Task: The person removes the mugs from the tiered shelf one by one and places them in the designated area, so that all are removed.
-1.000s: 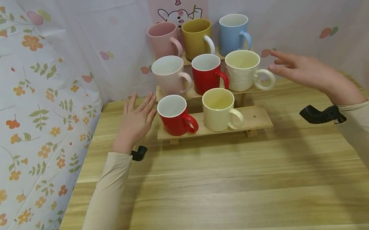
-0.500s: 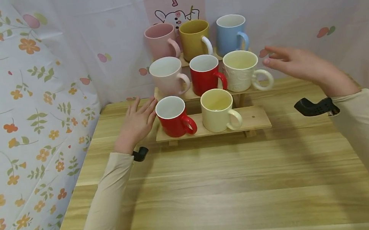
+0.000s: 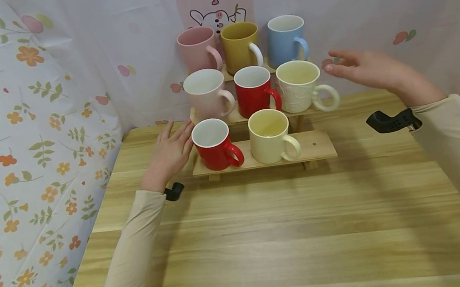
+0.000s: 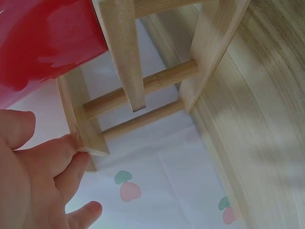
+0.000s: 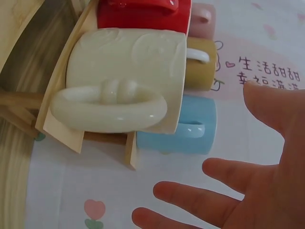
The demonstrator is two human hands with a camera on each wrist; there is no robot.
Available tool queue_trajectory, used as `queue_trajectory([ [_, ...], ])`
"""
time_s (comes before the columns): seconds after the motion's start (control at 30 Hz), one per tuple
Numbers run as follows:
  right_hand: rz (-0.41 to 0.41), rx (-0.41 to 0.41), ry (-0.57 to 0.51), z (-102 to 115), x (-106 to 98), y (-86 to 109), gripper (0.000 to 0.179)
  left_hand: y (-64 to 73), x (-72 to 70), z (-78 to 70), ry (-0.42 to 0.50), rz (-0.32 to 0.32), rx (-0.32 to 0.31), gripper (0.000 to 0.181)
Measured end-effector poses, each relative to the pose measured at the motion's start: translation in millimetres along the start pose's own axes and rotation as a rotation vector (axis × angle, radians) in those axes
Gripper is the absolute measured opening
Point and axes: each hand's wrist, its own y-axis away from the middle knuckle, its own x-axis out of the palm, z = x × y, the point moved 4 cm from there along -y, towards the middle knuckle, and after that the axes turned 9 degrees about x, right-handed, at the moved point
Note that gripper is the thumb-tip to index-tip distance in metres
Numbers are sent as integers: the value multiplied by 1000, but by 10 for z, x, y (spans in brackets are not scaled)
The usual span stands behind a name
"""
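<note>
Nearly filled: eight mugs on a stepped stand, both hands off them

A three-tier stand of pale wood rises at the back of a wood-grain table. Its ceramic-looking cylindrical mugs, all upright, read from the person's left. Top: dusty-pink mug, mustard mug with white handle, light-blue mug. Middle: pale-pink mug, glossy red mug, cream embossed mug with ring handle. Lowest: second glossy red mug, pale-yellow mug.

From where I stand, I judge the work well advanced: three mugs sit on each upper tier, two below, and bare plank shows at the lowest tier's right end (whether another mug belongs there, I cannot tell).

The left hand, fingers extended and gripping no mug, touches the middle tier's left end. The right hand, fingers spread and unclenched, hovers holding nothing, beside the cream embossed mug but apart from it.
</note>
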Motion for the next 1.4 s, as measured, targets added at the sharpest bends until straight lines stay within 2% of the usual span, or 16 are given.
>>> queue_trajectory([
  [0.3, -11, 32, 31, 44, -111, -46, 81, 0, -23, -17, -50, -66, 61, 49],
  [0.43, -21, 46, 64, 51, -122, -64, 83, -10, -35, -15, -18, -98, 69, 48],
  [0.53, -30, 53, 86, 59, -121, -78, 85, -11, -43, -8, 38, -118, 59, 47],
  [0.67, -40, 58, 90, 69, -105, -101, 85, -1, -46, -2, 102, -101, 25, 47],
  [0.77, -48, 59, 80, 82, -75, -126, 85, 21, -38, 3, 115, -69, 7, 47],
  [0.93, -37, 63, 23, 103, -46, -167, 84, 49, -54, 3, 129, -49, -6, 47],
  [1.2, 0, 59, -54, 92, -87, -218, 79, -11, -91, -8, 92, -38, 0, 46],
  [1.4, -37, 36, -54, 95, -90, -255, 72, -63, -113, -16, 66, -73, 26, 47],
])
